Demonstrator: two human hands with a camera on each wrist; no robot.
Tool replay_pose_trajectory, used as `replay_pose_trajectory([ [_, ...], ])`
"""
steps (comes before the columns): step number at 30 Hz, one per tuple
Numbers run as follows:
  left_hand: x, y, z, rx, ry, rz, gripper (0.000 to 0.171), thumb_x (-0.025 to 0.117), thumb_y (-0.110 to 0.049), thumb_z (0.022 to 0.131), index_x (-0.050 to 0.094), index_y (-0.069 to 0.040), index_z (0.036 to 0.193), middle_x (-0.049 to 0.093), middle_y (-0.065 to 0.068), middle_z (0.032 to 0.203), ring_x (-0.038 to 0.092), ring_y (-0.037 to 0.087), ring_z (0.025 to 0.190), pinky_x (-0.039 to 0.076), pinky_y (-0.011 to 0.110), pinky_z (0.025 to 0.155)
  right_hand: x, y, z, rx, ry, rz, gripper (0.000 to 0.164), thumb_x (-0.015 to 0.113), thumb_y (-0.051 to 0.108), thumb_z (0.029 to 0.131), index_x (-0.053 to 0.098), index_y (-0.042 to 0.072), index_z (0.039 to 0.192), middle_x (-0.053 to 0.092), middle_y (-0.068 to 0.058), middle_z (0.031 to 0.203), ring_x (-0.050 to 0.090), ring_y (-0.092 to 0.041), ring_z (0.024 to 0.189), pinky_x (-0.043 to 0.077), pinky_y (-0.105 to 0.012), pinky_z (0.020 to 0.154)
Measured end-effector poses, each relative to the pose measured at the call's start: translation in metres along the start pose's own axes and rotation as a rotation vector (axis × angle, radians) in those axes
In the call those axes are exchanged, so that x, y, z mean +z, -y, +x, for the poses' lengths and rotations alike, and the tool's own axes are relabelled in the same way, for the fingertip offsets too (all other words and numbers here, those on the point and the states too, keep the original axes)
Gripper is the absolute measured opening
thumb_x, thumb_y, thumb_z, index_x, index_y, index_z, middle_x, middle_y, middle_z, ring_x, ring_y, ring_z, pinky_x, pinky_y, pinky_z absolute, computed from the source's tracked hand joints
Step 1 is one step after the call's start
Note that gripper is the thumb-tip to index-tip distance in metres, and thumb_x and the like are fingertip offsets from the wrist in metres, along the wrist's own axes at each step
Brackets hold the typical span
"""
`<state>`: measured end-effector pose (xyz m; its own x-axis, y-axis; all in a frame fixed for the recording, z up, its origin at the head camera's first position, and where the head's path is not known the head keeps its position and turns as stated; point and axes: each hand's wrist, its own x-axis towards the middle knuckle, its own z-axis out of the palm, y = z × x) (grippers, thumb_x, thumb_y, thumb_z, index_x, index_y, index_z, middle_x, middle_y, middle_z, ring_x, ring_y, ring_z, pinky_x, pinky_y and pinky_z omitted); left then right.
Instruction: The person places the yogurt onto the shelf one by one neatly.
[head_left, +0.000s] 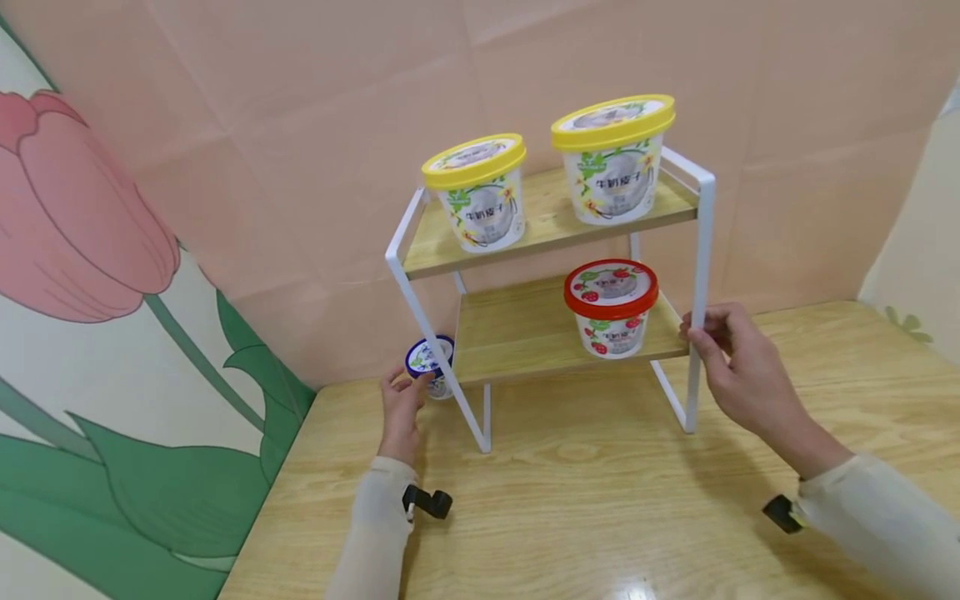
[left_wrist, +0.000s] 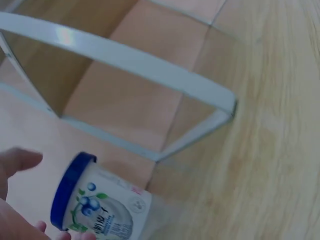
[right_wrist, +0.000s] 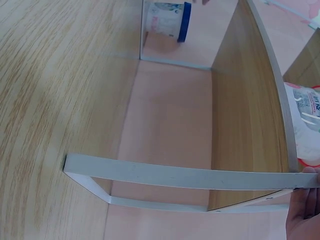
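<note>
A two-tier shelf rack (head_left: 540,350) with white metal legs and wooden boards stands on the table. My right hand (head_left: 750,375) grips its right leg at the lower board, thumb in front and fingers behind. By the left leg is a tub with a blue lid (left_wrist: 75,190) and blueberries printed on its side. My left hand (head_left: 402,412) is beside this tub, thumb spread apart from the lid and fingertips low at its side. On the lower board sits a red-lidded tub (head_left: 611,308); two yellow-lidded tubs (head_left: 483,208) (head_left: 618,175) stand on the upper board.
A pink-covered wall (head_left: 337,208) rises close behind the rack. Left of the table (head_left: 585,500) is a panel with a large painted tulip (head_left: 90,217). Black wrist mounts (head_left: 427,502) stick out from both sleeves.
</note>
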<state>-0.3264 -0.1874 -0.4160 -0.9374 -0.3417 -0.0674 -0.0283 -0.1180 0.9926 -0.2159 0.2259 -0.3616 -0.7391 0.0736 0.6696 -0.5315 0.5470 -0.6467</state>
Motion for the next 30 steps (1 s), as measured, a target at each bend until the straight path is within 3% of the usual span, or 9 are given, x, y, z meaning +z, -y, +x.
replay_pose_trajectory([
  [5, 0.002, 0.007, 0.007, -0.026, 0.079, 0.054, 0.088, 0.077, -0.011, 0.084, 0.022, -0.017, 0.153, 0.038, 0.017, 0.141, 0.048, 0.024, 0.113, 0.037, 0.037, 0.095, 0.0, 0.0, 0.0, -0.001, -0.004, -0.001, 0.016, 0.051, 0.0, 0.101, 0.049, -0.007, 0.116, 0.055, 0.019, 0.102, 0.055, 0.007, 0.089, 0.041, 0.003, 0.084],
  [8, 0.004, 0.009, 0.01, -0.045, 0.096, 0.052, 0.095, 0.077, -0.01, 0.084, 0.016, -0.02, 0.156, 0.034, 0.018, 0.149, 0.045, 0.028, 0.122, 0.036, 0.038, 0.095, -0.001, 0.0, 0.0, -0.004, -0.002, 0.003, 0.016, 0.05, 0.0, 0.101, 0.049, -0.007, 0.115, 0.055, 0.019, 0.102, 0.055, 0.007, 0.09, 0.041, 0.003, 0.084],
  [14, 0.007, 0.012, 0.016, -0.08, 0.122, 0.031, 0.099, 0.073, -0.006, 0.085, 0.009, -0.024, 0.158, 0.028, 0.016, 0.157, 0.042, 0.029, 0.127, 0.035, 0.036, 0.095, 0.0, 0.0, -0.001, -0.008, 0.001, -0.002, 0.017, 0.05, 0.0, 0.101, 0.049, -0.007, 0.116, 0.055, 0.017, 0.102, 0.055, 0.007, 0.09, 0.041, 0.003, 0.084],
  [22, 0.004, 0.018, 0.029, -0.074, 0.131, 0.022, 0.103, 0.074, -0.002, 0.084, 0.008, -0.029, 0.159, 0.019, 0.013, 0.163, 0.029, 0.037, 0.146, 0.018, 0.052, 0.122, 0.0, 0.0, -0.001, -0.01, 0.002, -0.005, 0.016, 0.049, 0.001, 0.102, 0.049, -0.007, 0.116, 0.058, 0.003, 0.103, 0.055, 0.007, 0.089, 0.042, 0.003, 0.083],
  [28, 0.002, 0.022, 0.033, -0.051, 0.164, -0.005, 0.099, 0.073, 0.001, 0.084, 0.015, -0.029, 0.159, 0.026, 0.011, 0.164, 0.028, 0.035, 0.147, 0.014, 0.052, 0.124, 0.001, -0.001, -0.001, -0.023, -0.002, -0.008, 0.016, 0.05, 0.001, 0.101, 0.049, -0.007, 0.115, 0.056, 0.013, 0.102, 0.055, 0.007, 0.089, 0.041, 0.003, 0.084],
  [30, 0.002, 0.022, 0.033, -0.051, 0.165, -0.012, 0.096, 0.073, 0.002, 0.084, 0.02, -0.028, 0.158, 0.03, 0.012, 0.162, 0.028, 0.035, 0.147, 0.014, 0.051, 0.124, 0.0, -0.001, -0.001, -0.022, -0.002, -0.015, 0.016, 0.05, 0.0, 0.101, 0.049, -0.007, 0.115, 0.057, 0.011, 0.102, 0.055, 0.006, 0.089, 0.041, 0.003, 0.084],
])
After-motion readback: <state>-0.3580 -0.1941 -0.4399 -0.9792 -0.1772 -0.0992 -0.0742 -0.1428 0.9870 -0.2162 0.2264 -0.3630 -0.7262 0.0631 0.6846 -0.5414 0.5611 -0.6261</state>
